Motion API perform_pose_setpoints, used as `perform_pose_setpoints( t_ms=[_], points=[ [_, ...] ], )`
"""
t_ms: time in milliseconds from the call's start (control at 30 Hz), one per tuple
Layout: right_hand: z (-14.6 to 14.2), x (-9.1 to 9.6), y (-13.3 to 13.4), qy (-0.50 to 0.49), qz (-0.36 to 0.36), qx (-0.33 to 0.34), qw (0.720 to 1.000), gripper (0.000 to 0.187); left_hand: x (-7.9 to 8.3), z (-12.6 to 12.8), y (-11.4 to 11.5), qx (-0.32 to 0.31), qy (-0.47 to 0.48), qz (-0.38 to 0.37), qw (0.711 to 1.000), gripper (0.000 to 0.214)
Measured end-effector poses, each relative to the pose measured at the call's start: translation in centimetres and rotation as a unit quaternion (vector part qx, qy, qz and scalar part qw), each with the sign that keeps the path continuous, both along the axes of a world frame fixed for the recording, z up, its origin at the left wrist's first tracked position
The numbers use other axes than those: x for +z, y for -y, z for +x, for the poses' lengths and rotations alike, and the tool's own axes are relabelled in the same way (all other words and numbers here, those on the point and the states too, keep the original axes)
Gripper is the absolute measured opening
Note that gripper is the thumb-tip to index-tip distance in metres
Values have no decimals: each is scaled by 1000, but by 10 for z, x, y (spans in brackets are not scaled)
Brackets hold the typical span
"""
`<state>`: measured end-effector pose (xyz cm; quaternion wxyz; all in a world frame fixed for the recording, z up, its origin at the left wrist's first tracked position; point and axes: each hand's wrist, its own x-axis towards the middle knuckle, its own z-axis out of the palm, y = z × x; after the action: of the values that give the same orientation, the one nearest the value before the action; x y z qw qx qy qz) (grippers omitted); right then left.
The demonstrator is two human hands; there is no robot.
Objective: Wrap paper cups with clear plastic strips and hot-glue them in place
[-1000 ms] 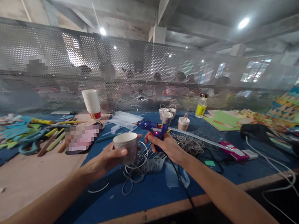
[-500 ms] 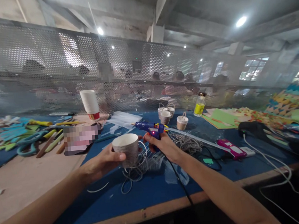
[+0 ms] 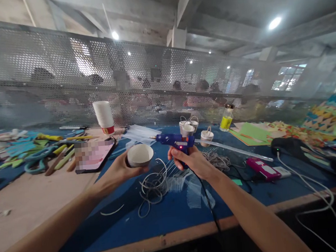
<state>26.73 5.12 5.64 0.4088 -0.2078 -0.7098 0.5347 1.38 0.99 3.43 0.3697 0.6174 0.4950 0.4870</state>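
My left hand (image 3: 123,171) is closed around a paper cup (image 3: 140,156), its mouth tipped toward me. A blue hot glue gun (image 3: 173,140) is gripped in my right hand (image 3: 193,161), its nozzle pointing left above the cup's far side. From its back sticks a long clear glue stick (image 3: 237,150), and a small red light glows on its body. Beneath and between my hands lies a loose coil of pale cord (image 3: 152,188). Several small cups with cord handles, among them a nearer one (image 3: 207,137), stand behind the glue gun.
A stack of paper cups (image 3: 103,116) rises at the back left, near a phone (image 3: 97,155) and scissors (image 3: 37,161). A yellow-labelled bottle (image 3: 226,119), green paper (image 3: 251,131) and a magenta device (image 3: 262,168) lie to the right. The glue gun's black cable (image 3: 208,204) hangs over the table edge.
The cup has tipped toward me and dropped slightly, showing more of its inside. The glue gun has shifted a little right, away from the cup, and my right fingers have loosened somewhat.
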Motion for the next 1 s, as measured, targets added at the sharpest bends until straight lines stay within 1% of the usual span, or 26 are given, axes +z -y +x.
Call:
perform_pose_setpoints(
  t_ms=[133, 200, 233, 300, 433, 633, 733, 833, 933, 1000],
  points=[
    [0, -1, 4, 53, 1, 34, 998, 36, 6, 0, 4, 40, -33, 71, 996, 67],
    [0, -2, 5, 67, 3, 38, 997, 37, 6, -2, 3, 47, -38, 87, 994, 66],
    [0, -2, 5, 69, 3, 39, 997, 37, 6, -3, 2, 40, -36, 87, 995, 66],
    [0, -2, 6, 73, -1, 41, 997, 36, 5, -5, 1, 8, -16, 67, 998, 68],
    [-1, -3, 9, 74, -10, 48, 996, 34, 2, -5, 1, -53, 54, -5, 997, 70],
    [-4, -10, 10, 84, -11, 25, 996, 36, 1, 2, 4, -79, 110, -28, 990, 67],
    [-5, -17, 7, 80, -13, 8, 997, 36, -2, 3, 3, -103, 117, -37, 987, 70],
    [-6, -21, 5, 83, -8, -9, 996, 35, -7, 2, 3, -117, 97, -39, 988, 71],
    [-6, -20, 6, 85, -2, -16, 996, 33, -11, 1, 3, -123, 70, -42, 989, 69],
    [-6, -18, 7, 84, -1, -15, 996, 33, -12, 1, 3, -125, 70, -47, 989, 67]
  ],
)
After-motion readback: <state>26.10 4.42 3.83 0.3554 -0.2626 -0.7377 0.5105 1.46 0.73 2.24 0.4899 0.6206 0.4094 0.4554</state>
